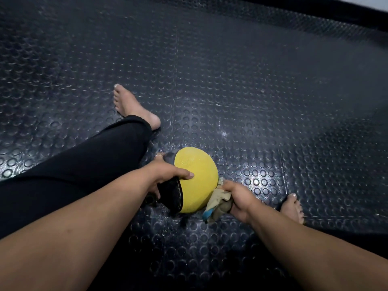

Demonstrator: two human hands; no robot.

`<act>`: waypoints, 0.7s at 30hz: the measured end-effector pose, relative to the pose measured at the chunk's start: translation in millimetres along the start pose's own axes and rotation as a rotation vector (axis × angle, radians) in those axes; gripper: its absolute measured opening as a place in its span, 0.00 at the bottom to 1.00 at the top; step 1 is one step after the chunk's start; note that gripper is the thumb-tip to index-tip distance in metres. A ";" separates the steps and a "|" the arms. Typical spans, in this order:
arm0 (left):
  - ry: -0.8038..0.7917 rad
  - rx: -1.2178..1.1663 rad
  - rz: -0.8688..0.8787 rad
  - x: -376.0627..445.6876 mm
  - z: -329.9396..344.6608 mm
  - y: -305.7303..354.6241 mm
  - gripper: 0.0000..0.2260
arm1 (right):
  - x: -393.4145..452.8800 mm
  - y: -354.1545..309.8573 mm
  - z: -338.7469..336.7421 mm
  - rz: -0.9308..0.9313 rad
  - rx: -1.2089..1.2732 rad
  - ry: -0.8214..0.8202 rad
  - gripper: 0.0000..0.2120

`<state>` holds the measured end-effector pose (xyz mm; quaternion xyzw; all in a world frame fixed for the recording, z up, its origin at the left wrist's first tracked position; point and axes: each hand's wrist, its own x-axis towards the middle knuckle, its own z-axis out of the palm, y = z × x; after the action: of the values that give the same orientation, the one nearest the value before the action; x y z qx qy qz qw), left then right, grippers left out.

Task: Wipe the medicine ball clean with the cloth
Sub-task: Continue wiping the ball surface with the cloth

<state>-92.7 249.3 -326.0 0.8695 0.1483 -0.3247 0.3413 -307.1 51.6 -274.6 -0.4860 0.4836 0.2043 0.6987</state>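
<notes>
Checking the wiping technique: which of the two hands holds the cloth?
The right hand. It grips the bunched cloth against the yellow medicine ball, while the left hand only steadies the ball at its black side.

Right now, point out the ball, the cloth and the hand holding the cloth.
ball (197, 175), head view, on its yellow top.
cloth (218, 201), head view, on the bunched middle.
right hand (239, 196), head view, on its back.

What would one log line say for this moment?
left hand: grips medicine ball | right hand: presses cloth on its right side | floor: studded mat
</notes>
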 end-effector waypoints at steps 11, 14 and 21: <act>-0.341 0.222 0.154 -144.9 26.6 5.7 0.53 | -8.4 -33.5 -26.0 -0.165 -0.758 0.109 0.14; -0.267 0.386 0.387 -144.0 33.1 10.4 0.58 | -7.2 -35.8 -31.8 -0.204 -1.020 0.150 0.20; -0.365 0.445 0.497 -131.1 36.2 18.7 0.51 | -19.9 -44.2 -10.5 -0.506 -0.909 0.362 0.29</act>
<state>-198.2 206.1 -249.5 0.8597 -0.2044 -0.4059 0.2333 -287.7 26.4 -236.6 -0.8674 0.3272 0.1314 0.3512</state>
